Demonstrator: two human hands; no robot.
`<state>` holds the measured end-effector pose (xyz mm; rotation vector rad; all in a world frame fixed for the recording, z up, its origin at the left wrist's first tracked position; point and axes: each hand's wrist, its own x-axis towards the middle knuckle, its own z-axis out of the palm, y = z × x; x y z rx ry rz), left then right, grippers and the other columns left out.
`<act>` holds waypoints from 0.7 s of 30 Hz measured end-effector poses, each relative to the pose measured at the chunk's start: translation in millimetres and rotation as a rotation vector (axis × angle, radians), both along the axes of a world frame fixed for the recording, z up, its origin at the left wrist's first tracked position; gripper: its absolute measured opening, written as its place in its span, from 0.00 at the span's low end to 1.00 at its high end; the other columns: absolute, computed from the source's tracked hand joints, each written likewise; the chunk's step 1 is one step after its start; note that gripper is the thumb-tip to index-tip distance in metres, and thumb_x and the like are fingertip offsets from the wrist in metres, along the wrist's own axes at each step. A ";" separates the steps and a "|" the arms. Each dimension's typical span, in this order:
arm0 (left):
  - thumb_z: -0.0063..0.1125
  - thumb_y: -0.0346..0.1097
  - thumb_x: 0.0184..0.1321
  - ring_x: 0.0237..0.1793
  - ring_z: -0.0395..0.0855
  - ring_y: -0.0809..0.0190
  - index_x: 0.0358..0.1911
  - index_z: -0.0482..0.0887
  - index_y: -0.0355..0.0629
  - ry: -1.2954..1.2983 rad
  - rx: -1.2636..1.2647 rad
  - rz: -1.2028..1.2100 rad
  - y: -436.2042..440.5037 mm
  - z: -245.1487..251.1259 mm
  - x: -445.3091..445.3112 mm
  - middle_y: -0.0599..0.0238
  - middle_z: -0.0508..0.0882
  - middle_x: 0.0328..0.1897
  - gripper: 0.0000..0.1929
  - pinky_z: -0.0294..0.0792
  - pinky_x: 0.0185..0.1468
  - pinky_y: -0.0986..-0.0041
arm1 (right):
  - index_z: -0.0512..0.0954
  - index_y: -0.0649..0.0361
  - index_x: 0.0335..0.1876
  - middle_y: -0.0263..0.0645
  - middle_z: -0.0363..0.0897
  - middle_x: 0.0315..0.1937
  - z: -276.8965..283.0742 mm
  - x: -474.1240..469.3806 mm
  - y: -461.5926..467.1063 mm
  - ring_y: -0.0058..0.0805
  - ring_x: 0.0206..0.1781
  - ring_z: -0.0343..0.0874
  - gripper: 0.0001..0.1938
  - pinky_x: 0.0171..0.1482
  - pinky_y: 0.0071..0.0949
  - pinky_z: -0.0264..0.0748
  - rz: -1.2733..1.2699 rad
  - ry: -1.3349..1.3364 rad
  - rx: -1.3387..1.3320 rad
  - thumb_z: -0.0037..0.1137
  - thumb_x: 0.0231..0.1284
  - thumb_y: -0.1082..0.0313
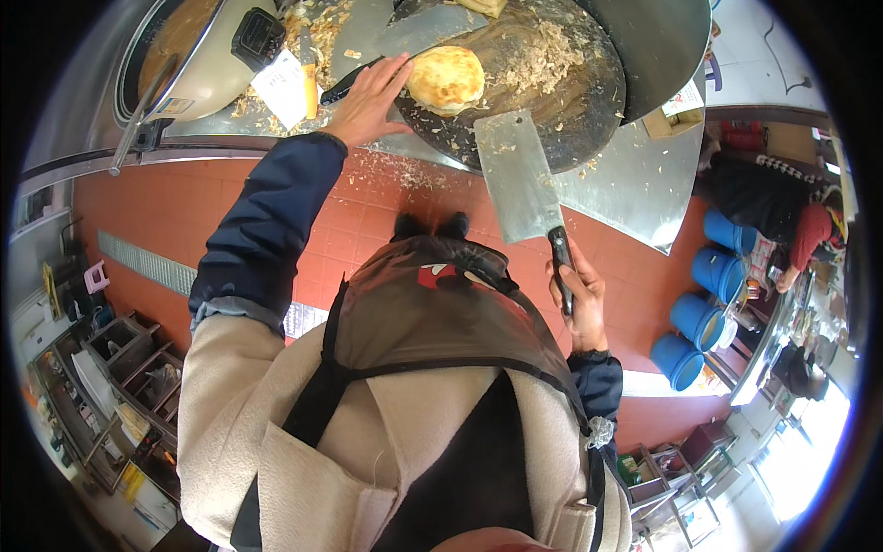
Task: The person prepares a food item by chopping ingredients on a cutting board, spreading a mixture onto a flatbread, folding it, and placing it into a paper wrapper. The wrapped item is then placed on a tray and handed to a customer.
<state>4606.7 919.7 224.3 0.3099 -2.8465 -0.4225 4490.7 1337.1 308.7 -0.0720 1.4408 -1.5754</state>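
My right hand (581, 293) grips the black handle of a cleaver (517, 176), whose broad blade points up towards the edge of a round wooden chopping block (593, 83). My left hand (372, 103) is spread, its fingertips at the left side of a round browned flatbread (447, 79) on the block. Beneath or beside that palm lies a black knife handle (341, 86); whether I touch it I cannot tell. A second blade (434, 29) rests over the block's upper left. Chopped meat (541, 58) is heaped right of the bread. Another piece of bread (484, 5) shows at the top edge.
A large pot (214, 62) of brown liquid stands left, near an orange-handled knife (310, 90) among scraps. A big metal vessel (662, 48) borders the block's right. Several blue buckets (717, 272) stand on the red floor at right, near another person (766, 200).
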 end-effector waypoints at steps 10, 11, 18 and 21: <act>0.74 0.48 0.44 0.73 0.52 0.47 0.73 0.45 0.40 0.081 0.082 0.012 -5.4 -14.6 -34.5 0.49 0.55 0.74 0.57 0.48 0.74 0.60 | 0.63 0.64 0.69 0.38 0.77 0.35 -8.2 -7.9 -28.6 0.14 0.20 0.65 0.25 0.21 0.14 0.60 -0.018 0.016 -0.032 0.46 0.65 0.77; 0.73 0.47 0.44 0.74 0.52 0.47 0.73 0.46 0.40 0.084 0.080 0.008 -4.9 -14.7 -34.6 0.49 0.55 0.74 0.56 0.48 0.74 0.61 | 0.63 0.64 0.68 0.38 0.77 0.35 -7.9 -8.3 -31.0 0.15 0.20 0.65 0.25 0.21 0.14 0.60 -0.019 0.011 -0.034 0.46 0.65 0.77; 0.66 0.50 0.54 0.71 0.56 0.43 0.70 0.55 0.35 0.087 0.331 -0.019 -3.5 -14.8 -33.5 0.46 0.61 0.72 0.45 0.53 0.72 0.63 | 0.62 0.65 0.69 0.38 0.76 0.35 -18.0 -8.6 -47.3 0.16 0.20 0.66 0.25 0.21 0.14 0.60 -0.052 -0.013 -0.062 0.46 0.65 0.77; 0.60 0.56 0.57 0.67 0.65 0.42 0.64 0.65 0.33 0.188 0.498 0.129 -11.2 -18.1 -49.4 0.41 0.67 0.67 0.39 0.58 0.68 0.63 | 0.62 0.64 0.69 0.37 0.76 0.35 -20.9 -6.6 -42.1 0.15 0.20 0.65 0.25 0.21 0.14 0.60 -0.098 0.008 -0.097 0.46 0.65 0.77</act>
